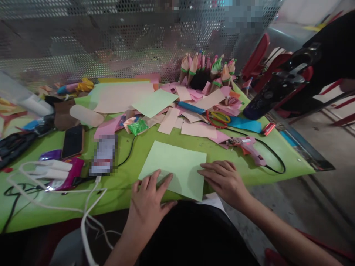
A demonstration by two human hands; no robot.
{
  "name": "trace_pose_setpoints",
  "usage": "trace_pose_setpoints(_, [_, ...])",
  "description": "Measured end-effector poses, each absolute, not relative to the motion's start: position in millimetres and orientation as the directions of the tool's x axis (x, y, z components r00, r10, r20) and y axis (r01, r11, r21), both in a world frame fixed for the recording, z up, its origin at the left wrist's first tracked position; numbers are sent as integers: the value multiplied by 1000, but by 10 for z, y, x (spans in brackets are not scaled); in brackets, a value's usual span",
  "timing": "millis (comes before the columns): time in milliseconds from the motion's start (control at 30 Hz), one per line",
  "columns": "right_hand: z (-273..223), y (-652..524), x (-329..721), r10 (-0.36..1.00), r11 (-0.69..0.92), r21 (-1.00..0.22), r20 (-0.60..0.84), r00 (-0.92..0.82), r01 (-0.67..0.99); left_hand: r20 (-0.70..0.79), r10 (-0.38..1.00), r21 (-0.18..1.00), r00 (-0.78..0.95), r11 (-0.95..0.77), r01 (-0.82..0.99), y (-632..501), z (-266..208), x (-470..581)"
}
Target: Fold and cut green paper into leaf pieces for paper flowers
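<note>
A pale green sheet of paper (177,162) lies flat at the front edge of the green table (235,173). My left hand (151,194) rests on its lower left corner with the fingers spread. Against the sheet's right edge, my right hand (224,179) lies with its fingers stretched out and the fingertips on the paper. Neither hand grips anything. Just beyond the sheet are cut strips of pale paper (198,130) and a second light green sheet (155,102). A pink hot glue gun (251,147) lies to the right with its black cord.
Scissors (217,119) and a blue cutter (191,107) lie among the scraps. Paper ice cream cones (194,66) stand at the back. Two phones (73,141), white cables (55,207) and a magenta packet (74,170) are at left. A dark bottle (266,94) stands at right.
</note>
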State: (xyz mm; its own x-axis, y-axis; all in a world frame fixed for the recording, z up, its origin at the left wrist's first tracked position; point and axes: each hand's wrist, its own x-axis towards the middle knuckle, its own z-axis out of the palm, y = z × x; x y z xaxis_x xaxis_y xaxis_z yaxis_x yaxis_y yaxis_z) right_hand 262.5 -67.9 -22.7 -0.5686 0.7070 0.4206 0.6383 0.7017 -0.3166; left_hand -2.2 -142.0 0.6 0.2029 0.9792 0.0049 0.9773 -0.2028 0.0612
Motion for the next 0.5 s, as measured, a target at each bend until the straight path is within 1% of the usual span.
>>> trace_pose_setpoints(167, [-204, -553, 2642, 713, 702, -391, 391, -582, 595, 75, 955, 110, 287, -294, 949, -1417, -83, -27])
trace_pose_setpoints(300, [-199, -486, 2631, 755, 651, -484, 331, -567, 585, 153, 936, 148, 316, -338, 929, -1393, -103, -44])
trace_pose_setpoints(400, [-172, -441, 2589, 778, 613, -530, 276, -564, 586, 207, 935, 198, 289, -329, 923, -1337, -32, -14])
trace_pose_setpoints(500, [-125, -366, 2505, 782, 608, -526, 264, -565, 595, 261, 943, 256, 207, -274, 927, -1260, 40, 42])
